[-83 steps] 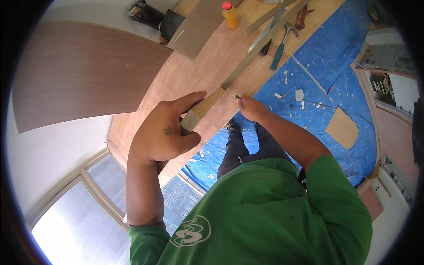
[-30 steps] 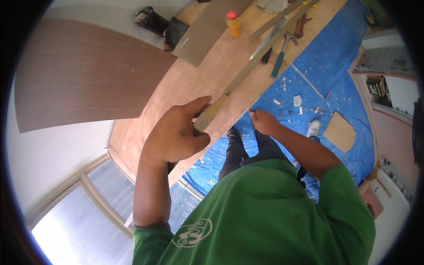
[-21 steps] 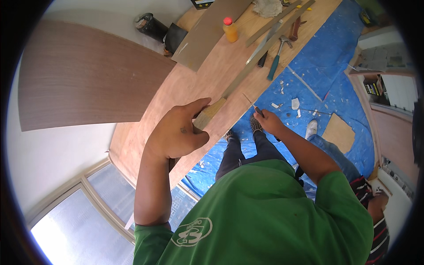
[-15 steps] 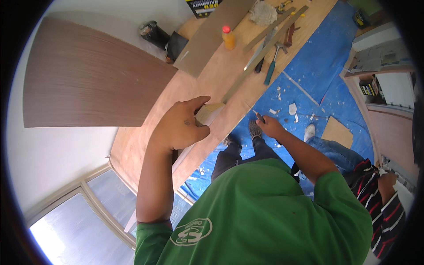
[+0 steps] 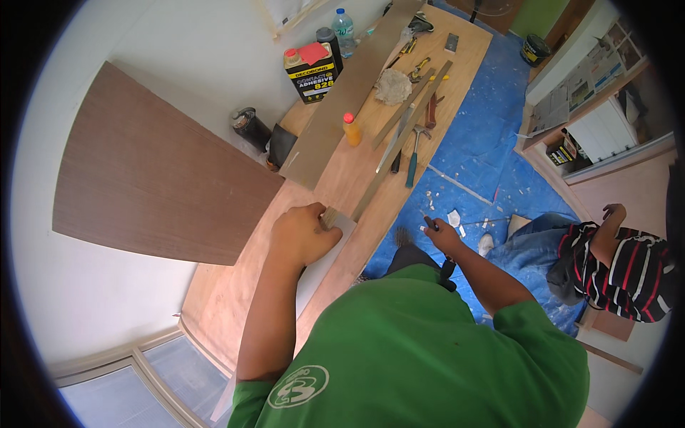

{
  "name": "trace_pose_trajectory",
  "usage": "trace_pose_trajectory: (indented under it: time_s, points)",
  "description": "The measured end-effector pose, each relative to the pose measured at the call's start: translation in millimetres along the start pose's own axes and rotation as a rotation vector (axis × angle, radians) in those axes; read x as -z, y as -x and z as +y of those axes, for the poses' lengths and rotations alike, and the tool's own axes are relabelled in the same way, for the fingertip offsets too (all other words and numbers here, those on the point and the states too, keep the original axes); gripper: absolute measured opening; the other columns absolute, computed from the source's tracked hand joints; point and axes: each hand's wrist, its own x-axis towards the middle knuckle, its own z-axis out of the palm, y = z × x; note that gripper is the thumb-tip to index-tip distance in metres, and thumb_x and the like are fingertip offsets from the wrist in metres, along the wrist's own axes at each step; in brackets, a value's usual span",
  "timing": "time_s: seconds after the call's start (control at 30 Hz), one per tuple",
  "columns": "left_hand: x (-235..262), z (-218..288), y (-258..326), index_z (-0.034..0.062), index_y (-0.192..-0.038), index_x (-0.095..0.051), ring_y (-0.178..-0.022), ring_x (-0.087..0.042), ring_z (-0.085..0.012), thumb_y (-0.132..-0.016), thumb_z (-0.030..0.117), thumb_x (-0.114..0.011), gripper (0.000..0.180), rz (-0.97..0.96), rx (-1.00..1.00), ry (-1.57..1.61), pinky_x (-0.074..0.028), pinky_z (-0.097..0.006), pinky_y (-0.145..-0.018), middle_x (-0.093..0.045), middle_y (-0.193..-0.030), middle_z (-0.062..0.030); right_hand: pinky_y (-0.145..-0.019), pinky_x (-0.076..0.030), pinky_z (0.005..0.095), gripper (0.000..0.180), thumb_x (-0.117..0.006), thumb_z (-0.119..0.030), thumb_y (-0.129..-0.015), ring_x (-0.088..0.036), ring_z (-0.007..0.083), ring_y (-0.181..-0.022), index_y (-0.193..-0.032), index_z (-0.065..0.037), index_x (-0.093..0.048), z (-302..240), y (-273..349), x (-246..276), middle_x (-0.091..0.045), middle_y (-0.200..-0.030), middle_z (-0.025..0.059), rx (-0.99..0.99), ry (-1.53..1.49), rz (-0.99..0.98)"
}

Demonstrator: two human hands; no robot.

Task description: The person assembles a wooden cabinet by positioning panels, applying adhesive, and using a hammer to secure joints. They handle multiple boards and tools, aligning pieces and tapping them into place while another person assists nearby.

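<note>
My left hand [image 5: 303,235] is closed over the near end of a long thin wooden strip [image 5: 399,135]. The strip lies diagonally along the plywood sheet [image 5: 357,171] on the floor. A pale grey laminate piece [image 5: 325,274] lies under that hand. My right hand [image 5: 444,235] is off the plywood's edge, over the blue tarp [image 5: 492,143]. It pinches a small thin dark tool [image 5: 428,223]; what kind of tool is too small to tell. The two hands are apart.
A large brown laminate panel [image 5: 157,178] leans on the white wall. A long grey-brown board [image 5: 349,93], orange bottle [image 5: 351,130], hammer [image 5: 412,157], pliers [image 5: 431,110], adhesive can [image 5: 310,71] and water bottle [image 5: 344,25] sit at the far end. A person in a striped shirt [image 5: 617,267] sits at right.
My right hand has drawn away from the strip's end, rightward over the tarp. My left hand keeps its hold. The view has widened and the striped-shirted person has come into it.
</note>
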Motion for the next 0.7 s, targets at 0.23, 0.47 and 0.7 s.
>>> trace_pose_trajectory:
  time_s: [0.23,0.47,0.7]
  points:
    - [-5,3,2,0.0066,-0.106,-0.077,-0.086,-0.073,-0.0366,-0.071,0.036,-0.073,0.047,0.028,0.061,0.086,-0.057,-0.046,-0.079,-0.076,-0.089,-0.0179,-0.044,-0.045,0.0398,0.045,-0.071,-0.044,-0.093,-0.058,0.0253,-0.052,-0.116,-0.006,-0.062,-16,-127,52,-0.060,-0.071,0.0091,-0.232,-0.633,0.243]
    - [-15,36,13,0.0033,-0.104,-0.076,-0.080,-0.074,-0.0327,-0.066,0.032,-0.088,0.049,0.164,0.329,0.029,-0.059,-0.041,-0.071,-0.075,-0.088,-0.0157,-0.042,-0.046,0.0403,0.040,-0.070,-0.033,-0.090,-0.056,0.0241,-0.050,-0.108,0.000,-0.059,-26,-346,151,-0.060,-0.080,0.0137,-0.190,-0.635,0.367]
    - [-56,37,17,0.0062,-0.092,-0.070,-0.068,-0.071,-0.0266,-0.063,0.034,-0.097,0.049,0.546,0.481,-0.181,-0.057,-0.038,-0.062,-0.071,-0.077,-0.0079,-0.050,-0.049,0.0371,0.030,-0.078,-0.010,-0.082,-0.063,0.0204,-0.065,-0.107,0.002,-0.067,-14,-509,221,-0.065,-0.081,0.0102,-0.240,-0.604,0.258]
